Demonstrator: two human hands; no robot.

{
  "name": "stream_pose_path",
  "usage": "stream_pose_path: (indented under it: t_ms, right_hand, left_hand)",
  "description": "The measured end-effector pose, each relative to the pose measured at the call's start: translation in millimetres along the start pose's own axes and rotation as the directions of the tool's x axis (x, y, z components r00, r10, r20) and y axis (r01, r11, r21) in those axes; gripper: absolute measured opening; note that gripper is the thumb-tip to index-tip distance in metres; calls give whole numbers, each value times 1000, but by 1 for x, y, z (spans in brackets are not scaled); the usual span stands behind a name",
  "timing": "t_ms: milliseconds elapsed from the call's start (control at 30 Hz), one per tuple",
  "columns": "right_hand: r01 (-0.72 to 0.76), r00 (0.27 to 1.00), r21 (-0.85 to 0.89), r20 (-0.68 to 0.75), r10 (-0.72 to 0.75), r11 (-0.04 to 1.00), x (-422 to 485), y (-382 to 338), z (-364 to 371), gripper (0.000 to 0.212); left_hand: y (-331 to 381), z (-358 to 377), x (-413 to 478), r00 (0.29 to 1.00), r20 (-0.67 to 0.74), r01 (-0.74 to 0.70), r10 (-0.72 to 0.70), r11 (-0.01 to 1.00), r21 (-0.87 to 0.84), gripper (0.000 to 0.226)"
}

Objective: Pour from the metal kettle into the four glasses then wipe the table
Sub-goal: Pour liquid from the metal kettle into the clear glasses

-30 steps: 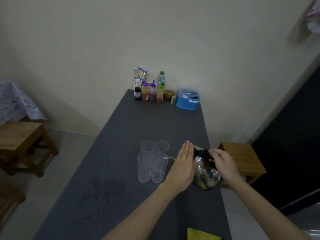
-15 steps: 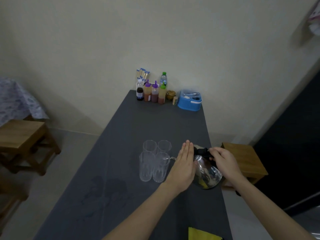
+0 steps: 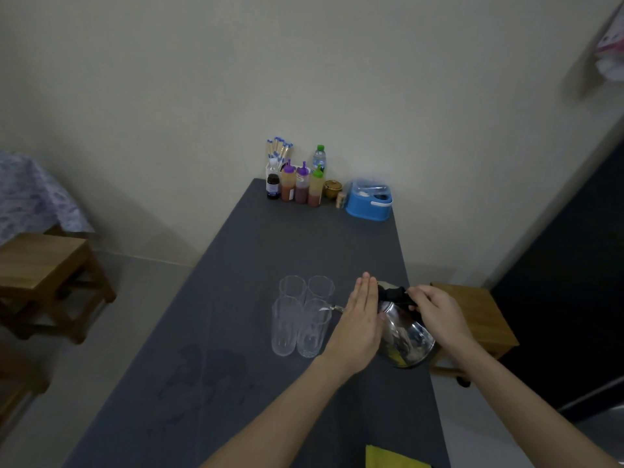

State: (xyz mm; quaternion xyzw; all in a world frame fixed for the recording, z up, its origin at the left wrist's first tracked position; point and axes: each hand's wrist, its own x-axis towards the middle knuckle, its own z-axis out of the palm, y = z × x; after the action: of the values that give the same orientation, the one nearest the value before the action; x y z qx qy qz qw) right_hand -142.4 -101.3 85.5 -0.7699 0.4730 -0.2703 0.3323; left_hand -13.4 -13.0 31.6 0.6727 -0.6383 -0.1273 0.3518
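A shiny metal kettle is tilted to the left, its thin spout over the rim of the near right glass. My right hand grips the kettle's black handle. My left hand lies flat with straight fingers against the kettle's left side and lid. The near left glass and two far glasses stand in a tight square on the grey table. Dark wet patches mark the cloth to the front left.
Sauce bottles, a water bottle and a blue box stand at the table's far end by the wall. A yellow cloth lies at the near edge. Wooden stools stand on the left and right of the table.
Both hands and the tilted kettle keep the same pose over the near right glass. Only the camera has shifted slightly.
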Motion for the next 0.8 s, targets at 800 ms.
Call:
stream_pose_path:
  t_ms: [800]
  right_hand:
    - [7,1000,-112,11,-6,994,8,-10,1,37]
  left_hand:
    - [-5,1,4,999,-16,28,-29,997,-69,59]
